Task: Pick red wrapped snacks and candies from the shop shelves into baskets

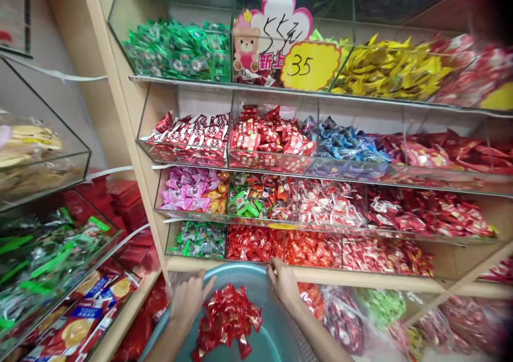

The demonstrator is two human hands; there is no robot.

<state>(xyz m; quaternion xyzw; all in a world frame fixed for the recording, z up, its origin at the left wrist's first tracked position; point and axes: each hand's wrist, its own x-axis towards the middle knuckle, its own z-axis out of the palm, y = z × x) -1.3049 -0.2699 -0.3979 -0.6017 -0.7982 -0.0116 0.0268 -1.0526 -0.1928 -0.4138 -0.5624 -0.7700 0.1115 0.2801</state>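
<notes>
A teal plastic basket (232, 270) with mesh sides stands at the bottom centre, below the lowest shelf row. Inside it lies a heap of red shiny wrapped candies (228, 319). My left hand (189, 298) is closed at the basket's far left rim, its thumb reaching over the inside; some clear plastic shows beside its knuckles. My right hand (282, 283) has its fingers curled over the far right rim, close to the shelf's wooden front edge. Part of the fingers of both hands is hidden. Directly behind the basket, a clear bin holds more red wrapped candies (254, 243).
Tiered shelves carry clear bins of wrapped sweets, among them green packets (180, 49), yellow packets (395, 68) and blue packets (344, 140). A yellow price card (310, 65) reads 35. A wooden post (120, 110) stands left. Bagged sweets (342, 319) lie below, right of the basket.
</notes>
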